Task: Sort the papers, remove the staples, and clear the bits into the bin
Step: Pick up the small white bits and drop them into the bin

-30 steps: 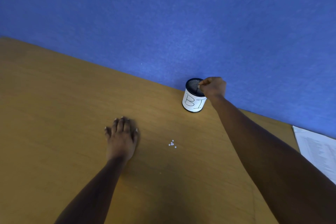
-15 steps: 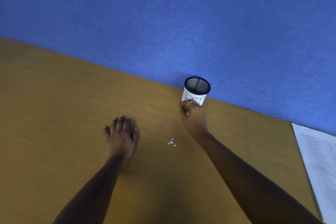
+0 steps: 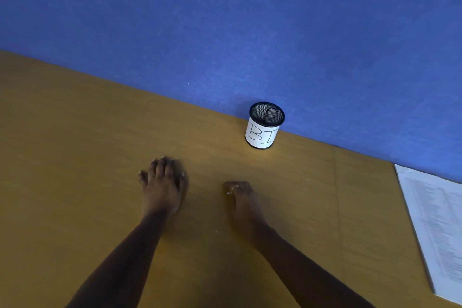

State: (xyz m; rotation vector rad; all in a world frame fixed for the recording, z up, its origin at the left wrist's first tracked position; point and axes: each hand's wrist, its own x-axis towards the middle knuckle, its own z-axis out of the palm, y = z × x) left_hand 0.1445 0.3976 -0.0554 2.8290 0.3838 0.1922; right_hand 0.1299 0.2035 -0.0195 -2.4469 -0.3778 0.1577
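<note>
A small black mesh bin [image 3: 265,130] with a white label reading "BI" stands upright at the back of the wooden desk [image 3: 75,157], against the blue wall. My left hand [image 3: 162,184] lies flat, palm down on the desk, holding nothing. To its right, my right hand [image 3: 241,196] is down on the desk in front of the bin, fingers bunched with the tips on the small white paper bits [image 3: 228,193]. Two bits show at the fingertips; the hand hides any others.
A sheet of printed paper [image 3: 437,227] lies at the desk's right edge, partly cut off by the frame. A blue wall [image 3: 250,20] rises directly behind the desk and the bin.
My right hand left the top of the bin and came back down towards me, landing on the little cluster of white bits. My left hand stayed flat in place.
</note>
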